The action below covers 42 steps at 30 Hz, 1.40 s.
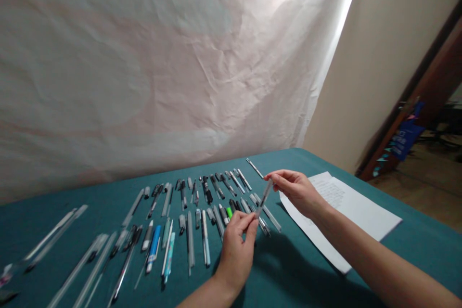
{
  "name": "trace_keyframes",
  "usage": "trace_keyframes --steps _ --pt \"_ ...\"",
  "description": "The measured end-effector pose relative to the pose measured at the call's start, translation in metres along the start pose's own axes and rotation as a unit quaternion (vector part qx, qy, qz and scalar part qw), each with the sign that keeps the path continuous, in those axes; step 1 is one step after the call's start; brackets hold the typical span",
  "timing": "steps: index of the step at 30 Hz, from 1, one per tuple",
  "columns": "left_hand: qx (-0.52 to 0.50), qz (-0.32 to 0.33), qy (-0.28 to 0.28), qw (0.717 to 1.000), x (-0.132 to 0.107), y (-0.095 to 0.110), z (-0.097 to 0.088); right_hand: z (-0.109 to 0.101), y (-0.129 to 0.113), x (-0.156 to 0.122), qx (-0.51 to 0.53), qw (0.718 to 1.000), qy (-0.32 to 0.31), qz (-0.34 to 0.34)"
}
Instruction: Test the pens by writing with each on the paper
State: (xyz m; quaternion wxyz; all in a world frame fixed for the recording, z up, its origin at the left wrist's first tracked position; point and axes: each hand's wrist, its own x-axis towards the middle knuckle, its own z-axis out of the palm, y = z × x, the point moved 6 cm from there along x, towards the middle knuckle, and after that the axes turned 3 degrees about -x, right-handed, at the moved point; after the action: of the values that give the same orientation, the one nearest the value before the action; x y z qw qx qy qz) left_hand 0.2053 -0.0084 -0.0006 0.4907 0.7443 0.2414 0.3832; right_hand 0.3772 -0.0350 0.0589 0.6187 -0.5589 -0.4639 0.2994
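Both hands hold one slim clear pen (264, 197) above the table. My left hand (238, 243) pinches its lower end with fingers pressed together. My right hand (294, 187) pinches its upper end between thumb and fingers. Beneath them, several pens and markers (187, 221) lie in rows on a teal tablecloth (288, 269), among them a blue pen (154, 248) and a green-tipped one (229, 212).
A white sheet of paper (353, 211) with handwriting lies on the table at the right, under my right forearm. A creased white cloth (162, 67) hangs behind the table. A beige wall and a doorway (415, 130) stand at the right.
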Motion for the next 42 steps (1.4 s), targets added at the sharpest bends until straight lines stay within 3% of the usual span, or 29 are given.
trace_keyframes --steps 3,8,18,23,27,33,37,42 --pt "0.01 0.006 0.003 1.0 0.0 0.002 -0.001 0.002 0.0 -0.001 0.01 1.0 -0.003 0.013" --pt "0.006 0.013 -0.008 1.0 0.002 0.004 0.0 0.015 -0.003 -0.004 0.084 0.992 -0.089 0.028" --pt "0.028 0.01 -0.011 0.999 0.0 0.006 0.0 0.004 0.006 -0.002 -0.012 1.0 0.0 -0.011" --pt "0.0 0.004 0.0 1.0 0.002 -0.003 0.001 0.003 -0.004 0.0 -0.015 0.998 -0.058 0.005" --pt "-0.022 0.001 0.01 1.0 0.003 -0.009 0.0 -0.026 0.006 0.013 -0.146 0.988 -0.056 -0.001" --pt "-0.018 0.008 0.012 1.0 0.002 -0.005 -0.001 -0.067 0.062 0.03 -0.358 0.929 -0.095 0.022" --pt "-0.019 0.009 0.011 1.0 0.002 -0.003 -0.001 -0.066 0.081 0.036 -0.406 0.902 -0.14 0.048" --pt "-0.029 0.002 0.009 1.0 0.001 -0.006 0.0 -0.046 0.072 0.051 -0.416 0.899 -0.138 -0.009"
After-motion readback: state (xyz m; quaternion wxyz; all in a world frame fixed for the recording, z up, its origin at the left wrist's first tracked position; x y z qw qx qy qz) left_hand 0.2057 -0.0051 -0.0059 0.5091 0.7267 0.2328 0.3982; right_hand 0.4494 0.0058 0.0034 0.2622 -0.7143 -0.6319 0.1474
